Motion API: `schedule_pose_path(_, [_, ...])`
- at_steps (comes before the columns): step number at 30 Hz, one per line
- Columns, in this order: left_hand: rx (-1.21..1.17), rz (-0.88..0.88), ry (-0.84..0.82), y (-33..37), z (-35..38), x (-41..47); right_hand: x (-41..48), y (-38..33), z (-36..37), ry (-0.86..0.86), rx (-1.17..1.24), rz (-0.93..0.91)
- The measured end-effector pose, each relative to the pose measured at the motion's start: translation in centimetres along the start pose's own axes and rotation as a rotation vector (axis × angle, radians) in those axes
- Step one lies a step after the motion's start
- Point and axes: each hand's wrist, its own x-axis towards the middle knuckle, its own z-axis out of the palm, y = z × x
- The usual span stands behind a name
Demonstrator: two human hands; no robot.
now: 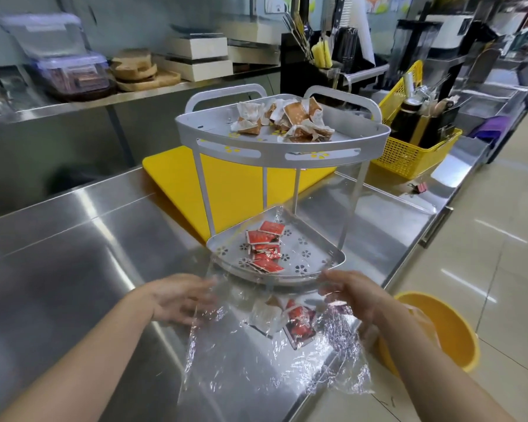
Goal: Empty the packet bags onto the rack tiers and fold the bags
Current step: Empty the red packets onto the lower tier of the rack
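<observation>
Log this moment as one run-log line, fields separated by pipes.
left hand and right hand hold clear bag | few red packets inside | lower tier: red packets | upper tier: brown packets

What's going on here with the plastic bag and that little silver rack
A person is emptying a clear plastic bag onto a two-tier silver corner rack on a steel counter. The left hand and right hand each grip a side of the bag by the lower tier. Several red sauce packets already lie on that tier, and a few packets remain inside the bag. The upper tier holds brown and white packets.
</observation>
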Motion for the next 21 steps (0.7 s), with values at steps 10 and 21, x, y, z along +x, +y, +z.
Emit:
schedule_pose_path(10, [-0.262,0.181,0.186,3.8,3.3,1.1,-0.6,-1.8,0.2,0.103,0.074,-0.029])
schedule_pose_path(21, [-0.367,0.042,0.097,0.9,1.2,0.7,-0.8,-0.2,0.2,0.039,0.118,0.09])
